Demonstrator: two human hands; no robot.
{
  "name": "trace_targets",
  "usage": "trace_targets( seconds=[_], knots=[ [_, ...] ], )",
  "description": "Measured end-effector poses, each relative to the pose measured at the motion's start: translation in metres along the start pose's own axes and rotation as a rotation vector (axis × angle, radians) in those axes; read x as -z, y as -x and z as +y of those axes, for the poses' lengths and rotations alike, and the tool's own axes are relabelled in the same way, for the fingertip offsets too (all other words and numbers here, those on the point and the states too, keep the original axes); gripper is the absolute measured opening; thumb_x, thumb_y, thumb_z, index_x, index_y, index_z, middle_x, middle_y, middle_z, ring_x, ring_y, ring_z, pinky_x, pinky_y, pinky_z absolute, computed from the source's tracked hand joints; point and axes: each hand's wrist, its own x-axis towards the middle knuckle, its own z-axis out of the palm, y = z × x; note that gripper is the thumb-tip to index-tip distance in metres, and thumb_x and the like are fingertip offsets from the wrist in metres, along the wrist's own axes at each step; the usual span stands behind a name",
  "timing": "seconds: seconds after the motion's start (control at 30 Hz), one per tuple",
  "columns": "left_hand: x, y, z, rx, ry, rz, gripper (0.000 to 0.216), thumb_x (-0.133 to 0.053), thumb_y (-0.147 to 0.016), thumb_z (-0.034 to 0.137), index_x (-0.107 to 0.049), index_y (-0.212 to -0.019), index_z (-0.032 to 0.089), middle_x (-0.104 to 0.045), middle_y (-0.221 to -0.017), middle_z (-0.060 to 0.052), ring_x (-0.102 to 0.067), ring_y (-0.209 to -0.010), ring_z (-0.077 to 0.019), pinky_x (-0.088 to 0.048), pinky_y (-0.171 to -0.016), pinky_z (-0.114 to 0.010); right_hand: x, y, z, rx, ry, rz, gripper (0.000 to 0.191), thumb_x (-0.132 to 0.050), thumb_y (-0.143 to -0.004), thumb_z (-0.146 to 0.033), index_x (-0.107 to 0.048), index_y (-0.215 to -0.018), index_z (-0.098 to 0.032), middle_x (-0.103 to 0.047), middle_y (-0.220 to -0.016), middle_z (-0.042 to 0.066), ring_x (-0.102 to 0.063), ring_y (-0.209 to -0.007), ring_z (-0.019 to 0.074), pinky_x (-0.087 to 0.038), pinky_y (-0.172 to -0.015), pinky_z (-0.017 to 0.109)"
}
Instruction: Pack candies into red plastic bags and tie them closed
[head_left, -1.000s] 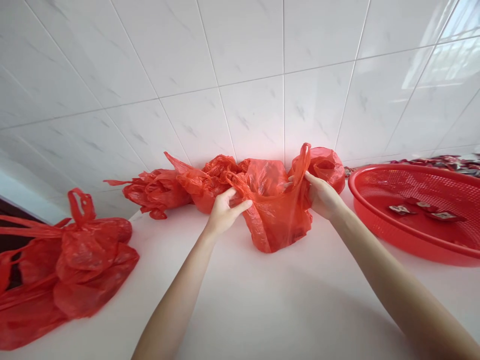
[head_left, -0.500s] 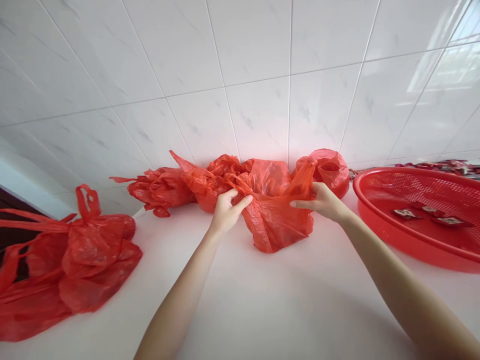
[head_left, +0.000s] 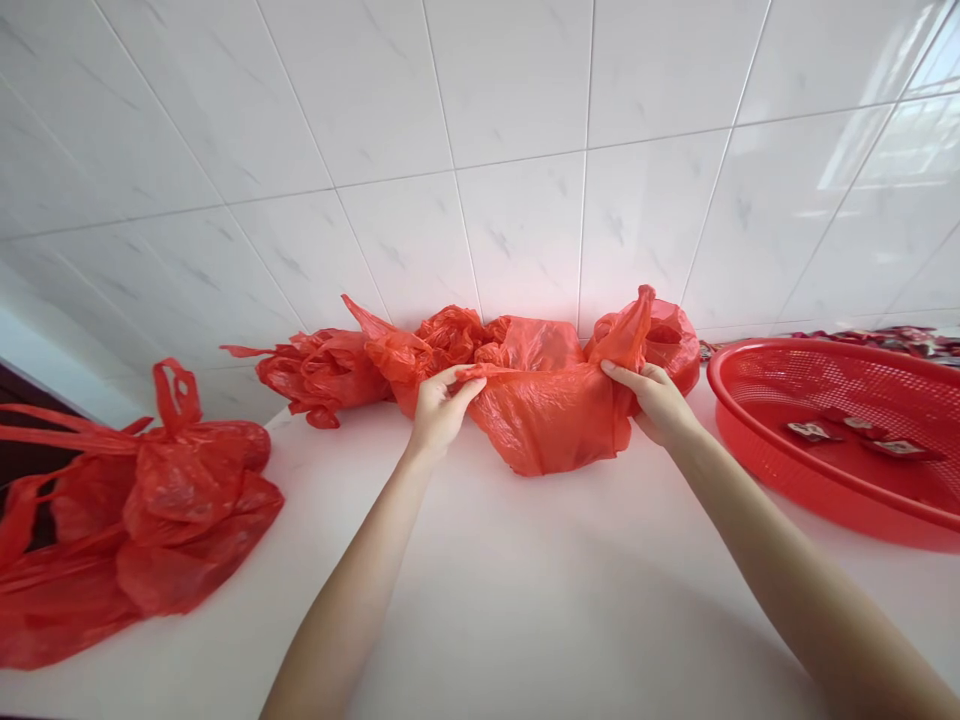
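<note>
A red plastic bag (head_left: 551,425) lies on the white counter near the tiled wall. My left hand (head_left: 437,410) pinches its left top edge, fingers closed on the plastic. My right hand (head_left: 654,402) grips the right top edge, where one handle sticks up. The bag's mouth is stretched flat between both hands. Its contents are hidden.
More red bags (head_left: 352,365) lie bunched along the wall behind, and another red bag (head_left: 667,335) sits behind my right hand. A pile of tied red bags (head_left: 142,500) sits at the left. A red mesh basket (head_left: 832,440) with a few small packets stands at the right.
Both hands have drawn the bag's top edges outward and slightly toward the wall, stretching the mouth flat. The bag now sits lower and wider.
</note>
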Motion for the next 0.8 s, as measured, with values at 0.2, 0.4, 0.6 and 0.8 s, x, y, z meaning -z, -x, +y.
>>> trace_targets(
  seconds=[0.2, 0.4, 0.6, 0.8],
  knots=[
    [-0.015, 0.013, -0.002, 0.058, -0.116, -0.127, 0.067, -0.087, -0.065, 0.042, -0.065, -0.124, 0.02, -0.068, -0.129, -0.012, -0.061, -0.125, -0.0309, -0.047, -0.107, -0.044, -0.006, 0.002, 0.003, -0.069, -0.018, -0.027, 0.036, -0.09, -0.06, -0.05, -0.073, -0.076, -0.022, -0.077, -0.089, 0.007, -0.071, -0.09, 0.0279, -0.059, -0.079, 0.037],
    [-0.02, 0.014, -0.011, 0.057, -0.194, -0.19, 0.064, -0.082, -0.064, 0.023, -0.063, -0.125, 0.019, -0.067, -0.131, -0.011, -0.062, -0.124, -0.0294, -0.045, -0.11, -0.045, -0.002, -0.002, 0.008, -0.04, 0.018, 0.054, 0.031, -0.088, -0.064, -0.048, -0.07, -0.071, -0.023, -0.076, -0.081, 0.007, -0.071, -0.083, 0.0278, -0.058, -0.071, 0.037],
    [-0.015, 0.011, -0.008, 0.081, -0.106, -0.252, 0.051, -0.08, -0.064, 0.023, -0.068, -0.113, 0.02, -0.074, -0.115, -0.007, -0.07, -0.109, -0.0275, -0.055, -0.097, -0.042, -0.001, -0.003, 0.01, -0.062, 0.005, 0.135, 0.025, -0.086, -0.067, -0.042, -0.069, -0.068, -0.023, -0.075, -0.08, 0.007, -0.071, -0.079, 0.0266, -0.057, -0.068, 0.036],
    [-0.011, 0.009, -0.004, 0.086, -0.049, -0.235, 0.04, -0.083, -0.066, 0.03, -0.074, -0.103, 0.02, -0.077, -0.105, -0.007, -0.071, -0.104, -0.028, -0.056, -0.094, -0.042, -0.002, 0.001, 0.003, -0.068, 0.035, 0.091, 0.028, -0.086, -0.067, -0.045, -0.072, -0.072, -0.022, -0.074, -0.082, 0.007, -0.068, -0.082, 0.0249, -0.057, -0.068, 0.033]
  ],
)
